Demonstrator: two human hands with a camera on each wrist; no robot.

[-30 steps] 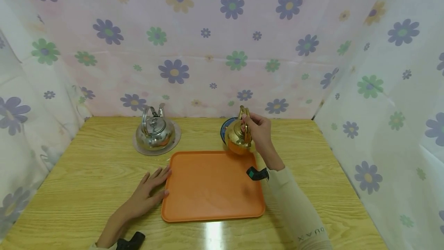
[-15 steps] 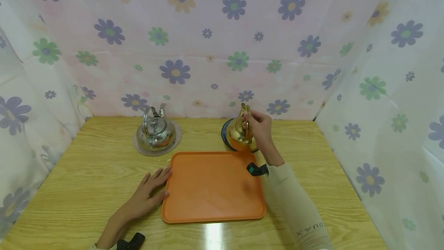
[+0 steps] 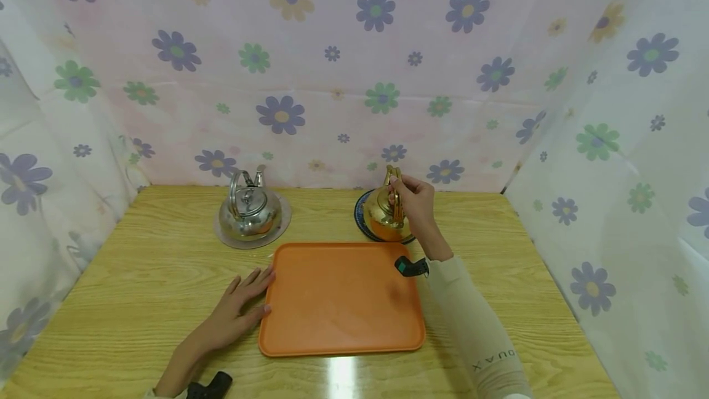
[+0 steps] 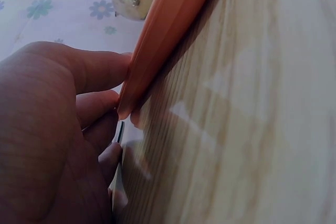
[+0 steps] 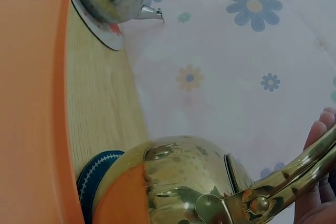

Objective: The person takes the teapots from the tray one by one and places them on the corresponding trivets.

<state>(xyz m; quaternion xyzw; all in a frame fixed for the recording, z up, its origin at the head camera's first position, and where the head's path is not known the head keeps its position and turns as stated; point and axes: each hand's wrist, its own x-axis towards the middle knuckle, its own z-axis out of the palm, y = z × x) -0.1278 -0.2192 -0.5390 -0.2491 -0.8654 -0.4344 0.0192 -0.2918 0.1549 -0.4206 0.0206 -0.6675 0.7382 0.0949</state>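
Observation:
My right hand (image 3: 419, 203) grips the raised handle of a shiny gold teapot (image 3: 379, 219) at the back right. Beneath the pot a dark blue round mat (image 3: 360, 219) with a patterned border shows. In the right wrist view the handle (image 5: 294, 187) runs up into my curled fingers. An orange rectangular tray (image 3: 338, 300) lies flat in front of the pot, its surface bare. My left hand (image 3: 235, 313) rests at the tray's left edge with its fingers spread. The left wrist view shows thumb and fingertips touching the tray's rim (image 4: 163, 35).
A silver teapot (image 3: 250, 213) stands on a pale round mat (image 3: 285, 217) at the back left of the wooden table (image 3: 149, 263). A flowered cloth (image 3: 310, 159) hangs behind the table and along both sides.
With the handle in my right hand, the gold teapot has moved slightly back, down onto the blue mat, whose near rim now shows. My left hand has stayed at the tray's edge.

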